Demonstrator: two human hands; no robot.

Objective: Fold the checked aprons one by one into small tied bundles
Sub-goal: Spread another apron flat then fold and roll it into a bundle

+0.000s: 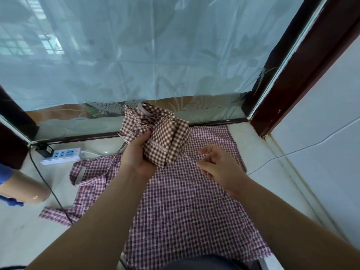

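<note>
Your left hand [139, 151] is clenched round the brown checked apron [167, 141], which you hold bunched up in the air above the floor [259, 152], near the foot of the curtain [136, 55]. Your right hand [216, 162] hangs just beside it with the fingers loosely curled; it seems to hold nothing, though a thin tie between the fingertips would be hard to make out from this angle.

By my reading that first apron is folded small but not yet finished: loose cloth sticks up from the top of the wad, and I see no knot round it. The purple checked apron [185, 201] lies spread flat on the floor under your arms, untouched, so at least one whole bundle is left to do (and no finished bundle is in view anywhere).

Watch the left side. A black cable [48, 188] runs from the power strip [61, 155] down across the flat apron's strap [56, 213], so lifting that apron may drag on it. A cardboard roll [23, 191] lies near the strap end, and a white wire [292, 152] trails along the right wall, apart from the cloth.
</note>
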